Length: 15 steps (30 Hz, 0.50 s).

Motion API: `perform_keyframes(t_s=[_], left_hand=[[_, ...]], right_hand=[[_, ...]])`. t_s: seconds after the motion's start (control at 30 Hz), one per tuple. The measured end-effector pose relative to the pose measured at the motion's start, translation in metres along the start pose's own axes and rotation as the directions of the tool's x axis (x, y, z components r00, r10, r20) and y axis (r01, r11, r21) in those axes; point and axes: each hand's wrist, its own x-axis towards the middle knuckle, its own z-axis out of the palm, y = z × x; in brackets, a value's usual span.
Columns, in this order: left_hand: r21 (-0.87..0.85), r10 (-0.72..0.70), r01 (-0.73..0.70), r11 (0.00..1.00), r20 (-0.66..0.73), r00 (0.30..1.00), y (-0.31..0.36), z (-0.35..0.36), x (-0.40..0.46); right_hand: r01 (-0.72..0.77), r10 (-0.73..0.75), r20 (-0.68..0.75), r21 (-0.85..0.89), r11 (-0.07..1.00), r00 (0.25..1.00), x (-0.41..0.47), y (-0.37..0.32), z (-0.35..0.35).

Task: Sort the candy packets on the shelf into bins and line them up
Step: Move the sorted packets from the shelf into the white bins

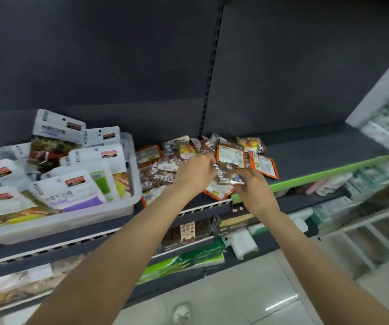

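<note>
Both hands' fingers, left hand (194, 171) and right hand (254, 185), around flat, crinkly foil candy packets (230, 160).

Two hands work at the shelf (317, 158): the left hand (194, 173) and the right hand (255, 187). One clear bin (132, 174) sits at the left. In it lie white packs (71, 184); about ten show, though overlap and blur make the count uncertain. Beside the bin lies one heap of candy packets (165, 170). Roughly a dozen can be made out, brown ones and orange-edged ones mixed; at least four are orange-edged (265, 166). One yellow packet (249, 143) lies at the back of the heap. Goods on the lower shelves are too blurred to count.
</note>
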Motion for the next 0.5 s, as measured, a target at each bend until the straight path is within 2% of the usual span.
perform_keyframes(t_s=[0.27,0.4,0.5], left_hand=[[0.092,0.009,-0.021,0.996,0.134,0.991,0.008,0.076,0.092],[0.236,-0.022,-0.048,0.971,0.283,0.959,0.003,0.102,0.115],[0.333,-0.086,-0.03,0.942,0.328,0.941,-0.004,0.12,0.126]], right_hand=[[-0.056,0.057,0.055,-0.015,0.998,0.997,0.085,0.094,-0.005],[-0.081,0.081,0.114,-0.007,0.997,0.99,0.118,0.131,0.001],[-0.061,0.057,0.191,0.018,0.998,0.98,0.137,0.153,0.008]])
